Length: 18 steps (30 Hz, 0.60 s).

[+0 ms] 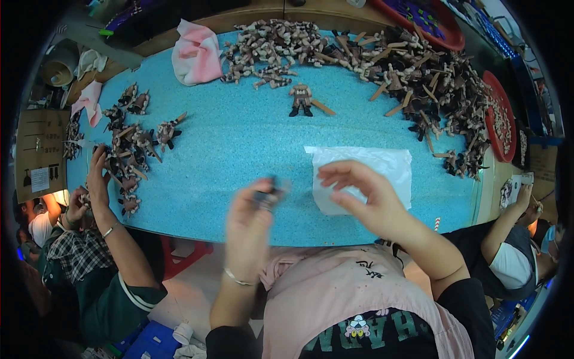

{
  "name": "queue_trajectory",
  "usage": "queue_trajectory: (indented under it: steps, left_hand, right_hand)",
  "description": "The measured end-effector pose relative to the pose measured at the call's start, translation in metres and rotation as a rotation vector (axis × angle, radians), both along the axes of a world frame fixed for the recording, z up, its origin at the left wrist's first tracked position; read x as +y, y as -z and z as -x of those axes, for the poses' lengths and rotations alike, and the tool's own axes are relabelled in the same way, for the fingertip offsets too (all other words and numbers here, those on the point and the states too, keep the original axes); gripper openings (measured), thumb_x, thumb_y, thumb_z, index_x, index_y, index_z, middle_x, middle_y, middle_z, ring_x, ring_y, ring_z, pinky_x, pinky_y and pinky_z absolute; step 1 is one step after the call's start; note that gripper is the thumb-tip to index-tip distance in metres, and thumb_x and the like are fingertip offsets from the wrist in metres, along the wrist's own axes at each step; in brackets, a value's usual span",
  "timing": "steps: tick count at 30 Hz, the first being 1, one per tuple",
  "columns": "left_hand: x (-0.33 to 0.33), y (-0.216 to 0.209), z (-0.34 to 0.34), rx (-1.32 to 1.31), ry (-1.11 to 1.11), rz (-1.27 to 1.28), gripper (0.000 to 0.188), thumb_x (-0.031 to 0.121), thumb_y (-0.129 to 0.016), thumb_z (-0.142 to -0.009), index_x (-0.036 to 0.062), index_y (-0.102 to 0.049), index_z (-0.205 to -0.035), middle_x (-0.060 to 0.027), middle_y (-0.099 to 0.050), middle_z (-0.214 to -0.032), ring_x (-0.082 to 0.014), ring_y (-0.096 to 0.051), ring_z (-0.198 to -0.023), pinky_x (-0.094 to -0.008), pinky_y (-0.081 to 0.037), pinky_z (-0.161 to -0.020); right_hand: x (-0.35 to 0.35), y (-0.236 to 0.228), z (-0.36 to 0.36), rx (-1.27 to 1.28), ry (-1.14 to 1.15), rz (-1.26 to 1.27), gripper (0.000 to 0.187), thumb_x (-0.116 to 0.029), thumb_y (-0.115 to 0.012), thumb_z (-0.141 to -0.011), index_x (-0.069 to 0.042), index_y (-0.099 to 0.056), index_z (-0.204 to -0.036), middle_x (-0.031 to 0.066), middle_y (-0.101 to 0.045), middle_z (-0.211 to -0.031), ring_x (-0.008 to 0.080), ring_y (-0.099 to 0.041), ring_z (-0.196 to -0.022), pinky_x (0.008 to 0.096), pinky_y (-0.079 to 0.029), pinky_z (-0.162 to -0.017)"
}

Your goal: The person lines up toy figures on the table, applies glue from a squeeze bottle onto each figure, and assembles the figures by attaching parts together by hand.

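My left hand is closed on a small toy figure, dark and smeared by motion, held above the blue table. Just right of it, my right hand has its fingers apart with nothing in them. It hovers over a white sheet that lies on the table. Farther back, a single toy figure with dark boots lies apart from the others, and a flat brown piece sticks out beside it.
A big heap of toy figures runs along the far and right side. A pink-and-white cloth lies at its left end. Red basins stand by the right edge. At left, a co-worker's hand touches a smaller group of figures.
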<state>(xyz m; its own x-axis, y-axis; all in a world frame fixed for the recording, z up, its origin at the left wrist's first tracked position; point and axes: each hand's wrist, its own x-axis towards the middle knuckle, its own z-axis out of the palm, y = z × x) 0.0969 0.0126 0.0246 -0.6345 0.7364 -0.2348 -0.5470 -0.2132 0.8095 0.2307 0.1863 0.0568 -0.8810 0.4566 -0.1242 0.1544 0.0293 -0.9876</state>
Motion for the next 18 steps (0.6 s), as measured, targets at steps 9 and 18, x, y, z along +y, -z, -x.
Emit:
queue_trajectory:
  steps: [9,18]
  left_hand:
    - [-0.029,-0.027,0.178,1.612,-0.511,0.766,0.037,0.004,-0.064,-0.084,0.0053,-0.059,-0.121,-0.0144,-0.05,-0.135,-0.0311,-0.043,-0.129,-0.0417,-0.032,-0.107]
    - [-0.013,-0.002,0.054,1.479,-0.17,0.687,0.029,-0.001,-0.06,-0.08,0.003,-0.063,-0.108,-0.0164,-0.059,-0.121,-0.0333,-0.052,-0.118,-0.0419,-0.038,-0.102]
  right_hand:
    - [0.081,-0.002,0.081,-0.245,0.048,-0.629,0.021,-0.002,-0.063,-0.084,-0.003,-0.064,-0.105,0.0085,-0.063,-0.1,0.0187,-0.06,-0.087,0.0309,-0.048,-0.073]
    - [0.101,0.02,0.114,-0.133,0.0,-0.808,0.017,-0.002,-0.06,-0.084,0.0,-0.064,-0.101,0.0143,-0.061,-0.102,0.0299,-0.06,-0.091,0.0387,-0.049,-0.078]
